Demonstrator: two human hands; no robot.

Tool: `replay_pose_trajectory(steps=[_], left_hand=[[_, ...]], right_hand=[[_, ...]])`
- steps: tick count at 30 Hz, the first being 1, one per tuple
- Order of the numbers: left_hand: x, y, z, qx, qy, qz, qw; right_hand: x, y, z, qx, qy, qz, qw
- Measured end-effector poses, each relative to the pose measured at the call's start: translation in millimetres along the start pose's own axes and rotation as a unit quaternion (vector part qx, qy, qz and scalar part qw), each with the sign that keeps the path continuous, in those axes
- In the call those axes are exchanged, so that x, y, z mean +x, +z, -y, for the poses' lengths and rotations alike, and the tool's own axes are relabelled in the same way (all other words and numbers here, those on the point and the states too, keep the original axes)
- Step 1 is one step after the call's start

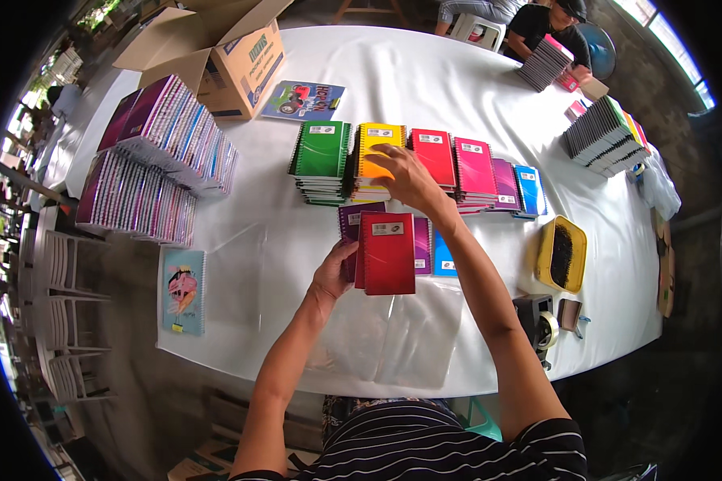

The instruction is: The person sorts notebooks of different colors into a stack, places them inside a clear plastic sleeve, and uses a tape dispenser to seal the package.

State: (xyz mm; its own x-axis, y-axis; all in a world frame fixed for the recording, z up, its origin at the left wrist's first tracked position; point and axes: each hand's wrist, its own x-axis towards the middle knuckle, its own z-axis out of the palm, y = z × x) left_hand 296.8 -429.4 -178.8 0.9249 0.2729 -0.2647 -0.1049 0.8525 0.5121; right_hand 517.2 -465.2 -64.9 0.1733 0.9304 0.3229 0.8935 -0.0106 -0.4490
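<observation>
My left hand [334, 270] is closed on a red spiral notebook [390, 256], gripped at its left edge with at least one more cover showing under it. My right hand [411, 181] has its fingers spread over the yellow notebook stack [375, 138]; whether the fingertips touch the top cover I cannot tell. That stack stands in a row between a green stack [321, 151] and a red stack [434, 152]. Further right come pink [476, 172], purple [504, 184] and blue [529, 188] notebooks. Behind the held notebook, purple and blue notebooks [444, 255] are partly hidden.
Tall notebook stacks [148, 160] and an open carton [245, 68] stand at the left. Clear plastic sleeves [421, 337] lie at the near edge. A tape dispenser [537, 325] and yellow tub [547, 256] sit right. Across the table, a person [541, 32] handles notebooks.
</observation>
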Motion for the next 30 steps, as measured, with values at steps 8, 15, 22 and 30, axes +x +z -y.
replay_pose_trajectory(steps=[8, 15, 22, 30], left_hand=[[-2.4, -5.2, 27.5, -0.176, -0.114, -0.014, 0.978], [3.5, 3.8, 6.6, 0.025, -0.044, -0.017, 0.999], [-4.7, -44.7, -16.7, -0.095, -0.068, 0.037, 0.992], [-25.1, -40.9, -38.7, -0.193, -0.016, 0.117, 0.974]], right_hand=[[-29.1, 55.2, -21.4, -0.118, 0.034, -0.07, 0.99], [-25.9, 38.1, -27.1, -0.147, -0.028, -0.084, 0.985], [0.1, -67.7, 25.3, 0.292, -0.145, 0.008, 0.945], [23.9, 22.5, 27.7, 0.255, -0.198, 0.128, 0.938]])
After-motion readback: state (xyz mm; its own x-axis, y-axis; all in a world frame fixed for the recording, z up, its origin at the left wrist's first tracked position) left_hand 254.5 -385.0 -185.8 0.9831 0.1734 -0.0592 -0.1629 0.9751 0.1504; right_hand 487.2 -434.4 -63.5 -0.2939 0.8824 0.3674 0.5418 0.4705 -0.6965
